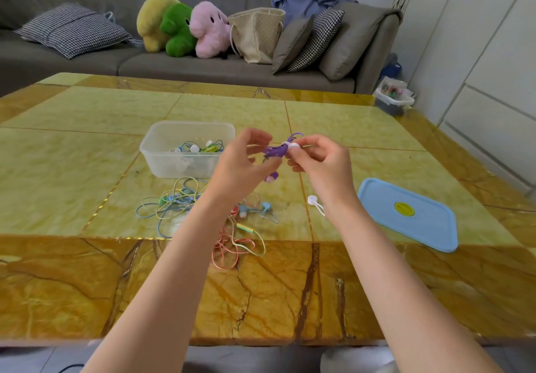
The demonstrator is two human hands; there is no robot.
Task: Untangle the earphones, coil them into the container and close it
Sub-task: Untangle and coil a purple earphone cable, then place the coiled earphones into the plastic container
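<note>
Both hands were raised above the yellow stone tabletop (87,152), working a bundled set of purple earphones (275,151) between them. The left hand (246,161) held the bundle with its fingers curled around the purple cord, while the right hand (320,157) pinched a small white cable tie (293,146) at the bundle's right end; a purple earbud (271,177) dangled just below. Behind the left hand stood the clear plastic container (185,147), open, with a few coiled earphones and white ties inside it. Its blue lid (412,213) lay flat on the tabletop well off to the right. In front of the container, a tangle of blue, yellow and pink earphones (203,213) sprawled loose on the tabletop, and a spare white tie (315,203) lay near the right wrist.
</note>
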